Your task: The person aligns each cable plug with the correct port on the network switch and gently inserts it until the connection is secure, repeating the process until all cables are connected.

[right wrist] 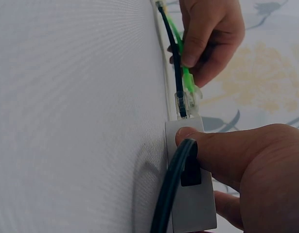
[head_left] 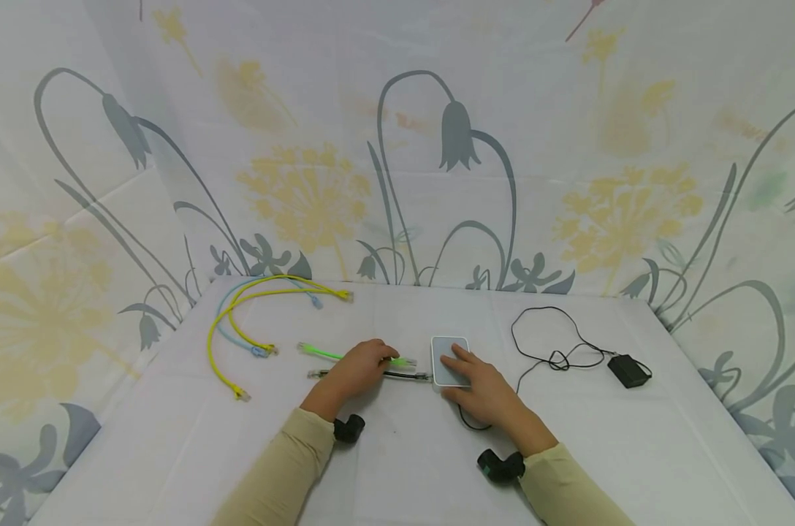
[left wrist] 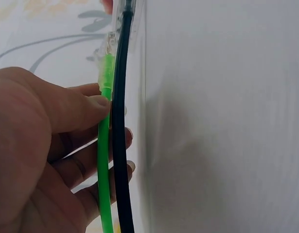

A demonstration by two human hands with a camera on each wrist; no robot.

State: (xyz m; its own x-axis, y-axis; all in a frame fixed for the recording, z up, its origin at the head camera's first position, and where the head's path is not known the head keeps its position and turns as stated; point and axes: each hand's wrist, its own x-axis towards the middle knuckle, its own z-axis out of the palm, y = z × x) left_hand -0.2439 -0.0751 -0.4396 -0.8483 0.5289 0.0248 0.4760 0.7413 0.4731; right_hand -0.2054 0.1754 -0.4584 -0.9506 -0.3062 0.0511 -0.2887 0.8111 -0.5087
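My left hand (head_left: 356,370) pinches a short green network cable (left wrist: 105,145) between thumb and fingers, just behind its clear plug (left wrist: 108,46). Right alongside runs a short black network cable (left wrist: 119,97), passing in front of the fingertips in the left wrist view. Its clear plug (right wrist: 181,104) is at the left edge of a small white box (right wrist: 190,213) with a grey top (head_left: 449,354); I cannot tell how deep it sits. My right hand (head_left: 488,391) grips that box, thumb on the near side and fingers over the top. A dark cord (right wrist: 164,204) enters a port on the near side.
Two yellow network cables (head_left: 210,343) and a light blue one (head_left: 223,332) lie curved at the back left. A black power adapter (head_left: 629,371) with a looped thin cord (head_left: 512,325) lies at the right. Flower-printed cloth (head_left: 411,183) rises behind the white table (head_left: 397,475).
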